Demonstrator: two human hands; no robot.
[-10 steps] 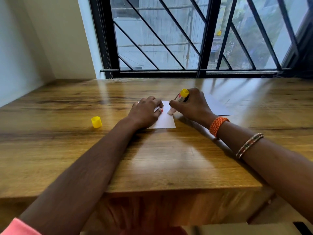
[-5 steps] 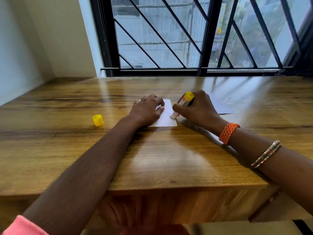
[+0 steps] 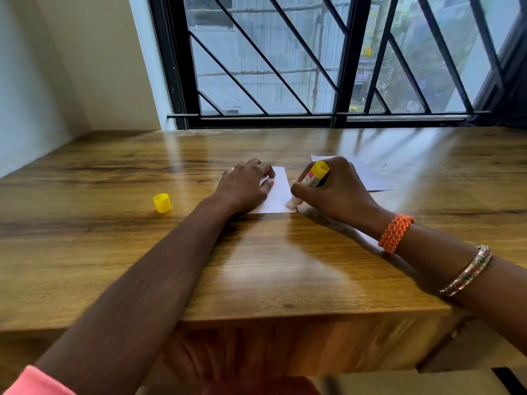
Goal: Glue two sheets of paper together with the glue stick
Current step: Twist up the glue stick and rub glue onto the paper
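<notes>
Glue stick is a short tube w/ a yellow end cap at the top, a white label w/ a pink-red patch and a barcode on the body, and a pale whitish glue tip at the bottom. It leans top-right to bottom-left, and the tip touches the near right corner of a small white paper sheet. That sheet is rectangular, lies flat on the wooden table about mid-table, long edges running away from the person, and its left part is hidden under a hand. A 2nd white sheet lies flat just beyond and to the right, mostly behind the right hand, and looks slightly bluish in the window glare; can't tell if the two sheets touch. Loose yellow cap stands on the table well to the left, apart from both sheets. Right hand grips the tube, fingers curled round its body, thumb side toward the paper, knuckles up, heel of the hand low near the table. An orange braided bracelet sits at the wrist and a beaded bangle further up the forearm. Left hand rests palm-down on the left part of the sheet, fingers bent and pressing it, a painted nail showing at the fingertips. Left forearm runs diagonally from bottom left, w/ a pink sleeve at the frame edge. Black barred window is behind the table.
</notes>
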